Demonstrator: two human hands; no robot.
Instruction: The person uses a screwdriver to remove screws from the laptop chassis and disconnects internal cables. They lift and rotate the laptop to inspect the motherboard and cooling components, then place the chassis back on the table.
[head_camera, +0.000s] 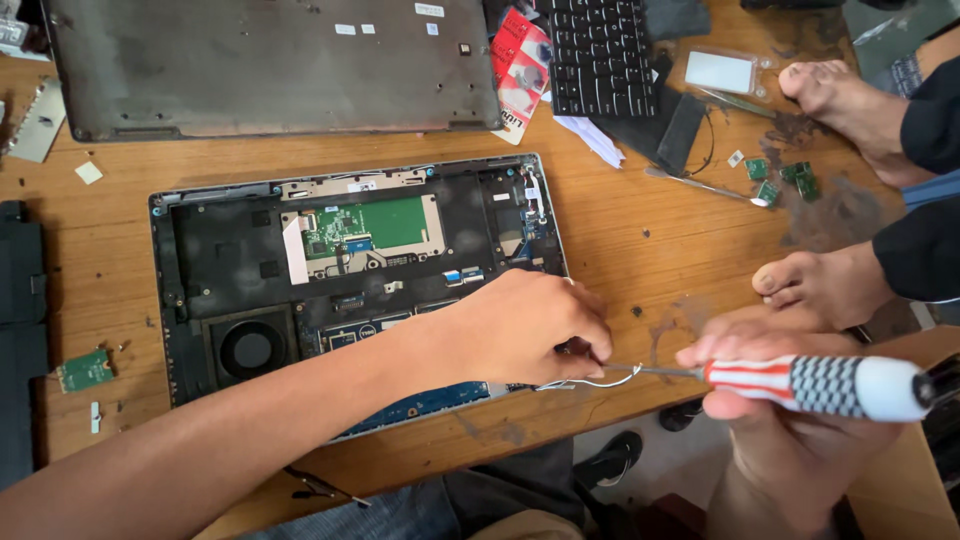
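Observation:
An opened laptop base (190, 300) lies on the wooden table, showing a round fan (250, 350), a green circuit board (370, 228) and a blue board along its near edge. My left hand (530, 325) rests on the laptop's near right corner, its fingers pinched around thin white wires (600, 381). My right hand (770, 400) grips a screwdriver (820, 385) with a red, white and black checkered handle; its metal tip points left at the wires by my left fingers.
A grey laptop cover (270, 70) lies at the back, a black keyboard (600, 55) to its right. Small green boards (785, 178) and tweezers (700, 185) sit at the right. Two bare feet (830, 285) rest on the table's right side. Another green board (85, 370) lies far left.

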